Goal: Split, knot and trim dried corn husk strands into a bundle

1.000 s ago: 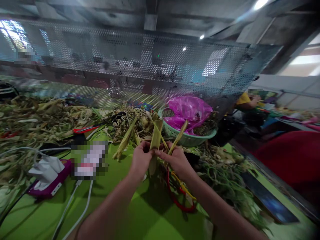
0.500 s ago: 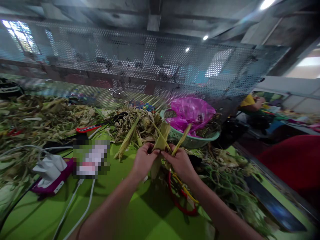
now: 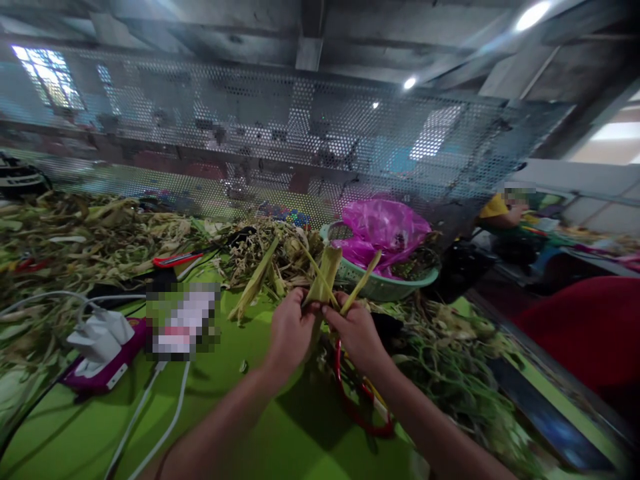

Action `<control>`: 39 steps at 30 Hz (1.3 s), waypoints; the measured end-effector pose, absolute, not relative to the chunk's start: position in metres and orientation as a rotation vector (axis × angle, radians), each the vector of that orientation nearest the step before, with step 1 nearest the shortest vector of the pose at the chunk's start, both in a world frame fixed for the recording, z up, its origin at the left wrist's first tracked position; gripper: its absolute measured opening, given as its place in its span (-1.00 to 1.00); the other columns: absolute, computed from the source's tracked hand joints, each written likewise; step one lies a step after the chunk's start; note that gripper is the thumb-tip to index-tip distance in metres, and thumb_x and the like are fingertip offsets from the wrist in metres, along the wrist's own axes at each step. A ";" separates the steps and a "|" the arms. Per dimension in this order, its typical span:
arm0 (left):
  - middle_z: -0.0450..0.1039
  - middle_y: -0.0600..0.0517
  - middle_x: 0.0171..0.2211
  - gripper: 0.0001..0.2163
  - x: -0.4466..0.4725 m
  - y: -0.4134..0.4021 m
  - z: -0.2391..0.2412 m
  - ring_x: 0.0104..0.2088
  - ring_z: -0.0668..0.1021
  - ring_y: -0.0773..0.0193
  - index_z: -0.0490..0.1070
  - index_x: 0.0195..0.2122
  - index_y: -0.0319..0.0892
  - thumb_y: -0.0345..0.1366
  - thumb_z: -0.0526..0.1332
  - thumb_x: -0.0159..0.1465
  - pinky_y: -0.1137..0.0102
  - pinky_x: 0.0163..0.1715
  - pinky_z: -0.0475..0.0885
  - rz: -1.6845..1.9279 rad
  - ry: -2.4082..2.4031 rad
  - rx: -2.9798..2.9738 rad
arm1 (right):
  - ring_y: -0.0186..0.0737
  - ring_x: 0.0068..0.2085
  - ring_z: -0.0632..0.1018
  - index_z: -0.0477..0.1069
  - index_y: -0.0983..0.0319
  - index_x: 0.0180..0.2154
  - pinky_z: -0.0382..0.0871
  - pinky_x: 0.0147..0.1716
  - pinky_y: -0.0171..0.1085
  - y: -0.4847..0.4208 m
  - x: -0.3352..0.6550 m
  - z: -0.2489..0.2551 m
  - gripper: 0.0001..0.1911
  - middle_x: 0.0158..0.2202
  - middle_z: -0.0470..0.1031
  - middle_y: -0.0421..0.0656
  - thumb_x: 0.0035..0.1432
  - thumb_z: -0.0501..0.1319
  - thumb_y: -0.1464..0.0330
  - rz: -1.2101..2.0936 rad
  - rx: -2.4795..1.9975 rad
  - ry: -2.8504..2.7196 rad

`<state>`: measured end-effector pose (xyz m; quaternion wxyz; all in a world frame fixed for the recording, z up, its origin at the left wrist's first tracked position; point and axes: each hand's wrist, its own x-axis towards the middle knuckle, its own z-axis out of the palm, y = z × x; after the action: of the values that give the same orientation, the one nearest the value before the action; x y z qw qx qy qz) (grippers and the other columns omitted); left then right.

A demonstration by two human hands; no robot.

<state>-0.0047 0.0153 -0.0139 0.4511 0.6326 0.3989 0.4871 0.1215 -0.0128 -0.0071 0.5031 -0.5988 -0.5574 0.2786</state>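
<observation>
left hand (image 3: 293, 328) and right hand (image 3: 354, 327) meet above the green table (image 3: 240, 427), fingers pinched on a dry leaf strip (image 3: 323, 275) that fans upward between them. red cord (image 3: 350, 400) lies just beneath the right hand. teal basket (image 3: 390, 283) with a pink bag (image 3: 383, 230) stands beyond, leaf litter (image 3: 90, 233) to the left.

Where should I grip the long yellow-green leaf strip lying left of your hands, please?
I'd grip the long yellow-green leaf strip at its near end, from the front: that end lies free on the green table, while its far end runs into the dried-leaf heap.
</observation>
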 end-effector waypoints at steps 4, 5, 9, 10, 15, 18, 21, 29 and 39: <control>0.44 -0.04 -0.34 -0.89 -0.002 0.005 -0.007 -0.29 0.45 0.21 0.40 -0.36 -0.17 -0.27 0.14 0.21 0.36 -0.22 0.29 1.248 0.930 1.732 | -0.35 -0.56 0.29 0.35 0.23 -0.46 0.17 -0.55 -0.36 -0.010 0.125 -0.007 -0.84 -0.59 0.33 -0.28 -0.06 0.24 0.28 0.857 -1.345 -1.204; 0.43 -0.02 -0.36 -0.88 -0.002 0.004 -0.005 -0.30 0.44 0.22 0.40 -0.39 -0.16 -0.25 0.14 0.21 0.38 -0.24 0.29 1.249 0.889 1.748 | -0.36 -0.57 0.28 0.34 0.23 -0.47 0.17 -0.55 -0.36 -0.009 0.127 -0.007 -0.82 -0.60 0.31 -0.29 -0.09 0.26 0.27 0.911 -1.310 -1.155; 0.43 0.03 -0.37 -0.86 -0.009 0.009 0.006 -0.37 0.42 0.30 0.39 -0.30 -0.17 -0.23 0.14 0.22 0.43 -0.33 0.29 1.257 0.774 1.501 | -0.40 -0.60 0.23 0.30 0.22 -0.48 0.10 -0.60 -0.37 -0.004 0.138 -0.007 -0.78 -0.64 0.24 -0.33 -0.12 0.29 0.26 0.887 -1.304 -0.997; 0.42 0.05 -0.40 -0.85 -0.012 0.012 0.008 -0.39 0.41 0.32 0.38 -0.30 -0.18 -0.22 0.15 0.21 0.45 -0.35 0.29 1.296 0.774 1.433 | -0.41 -0.61 0.22 0.29 0.22 -0.49 0.08 -0.61 -0.37 -0.002 0.141 -0.007 -0.77 -0.65 0.22 -0.34 -0.12 0.29 0.25 0.843 -1.320 -0.971; 0.35 0.10 -0.47 -0.86 -0.035 0.028 0.022 -0.45 0.38 0.39 0.34 -0.34 -0.17 -0.20 0.16 0.22 0.51 -0.42 0.27 1.526 0.823 1.286 | -0.41 -0.62 0.23 0.29 0.21 -0.49 0.08 -0.62 -0.37 0.004 0.167 -0.004 -0.77 -0.65 0.24 -0.35 -0.13 0.29 0.25 0.686 -1.331 -0.863; 0.20 0.18 -0.57 -0.85 -0.050 0.040 0.024 -0.61 0.25 0.46 0.27 -0.34 -0.13 -0.18 0.16 0.21 0.54 -0.60 0.15 1.713 0.881 1.118 | -0.46 -0.65 0.14 0.26 0.22 -0.58 -0.05 -0.67 -0.38 0.006 0.186 0.002 -0.75 -0.69 0.19 -0.35 -0.13 0.29 0.27 0.610 -1.337 -0.790; 0.18 0.19 -0.57 -0.84 -0.056 0.053 0.018 -0.62 0.23 0.46 0.25 -0.36 -0.13 -0.17 0.16 0.20 0.53 -0.61 0.14 1.845 1.011 1.067 | -0.46 -0.63 0.18 0.29 0.24 -0.57 -0.05 -0.69 -0.40 0.005 0.197 0.008 -0.76 -0.67 0.23 -0.33 -0.16 0.33 0.28 0.683 -1.293 -0.759; 0.45 -0.06 -0.19 -0.70 -0.048 0.070 -0.017 -0.20 0.47 0.17 0.33 -0.06 -0.18 -0.30 0.14 0.16 0.30 -0.17 0.36 1.269 1.297 1.760 | -0.49 -0.60 0.23 0.43 0.26 -0.42 0.09 -0.68 -0.44 -0.008 0.167 0.020 -0.78 -0.47 0.47 -0.21 -0.15 0.36 0.30 1.028 -1.146 -0.885; 0.40 -0.10 0.03 -0.57 -0.001 0.010 -0.011 -0.01 0.44 0.12 0.27 0.10 -0.14 -0.20 0.17 0.19 0.29 0.00 0.31 0.882 0.625 1.675 | -0.44 -0.51 0.29 0.47 0.23 -0.27 0.10 -0.60 -0.44 -0.017 0.144 0.020 -0.72 -0.48 0.37 -0.25 -0.05 0.34 0.23 1.092 -1.107 -0.977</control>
<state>-0.0015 0.0103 -0.0112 0.5430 0.7056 0.2633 0.3715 0.1439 -0.0170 0.0196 0.6071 -0.4789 -0.4228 0.4726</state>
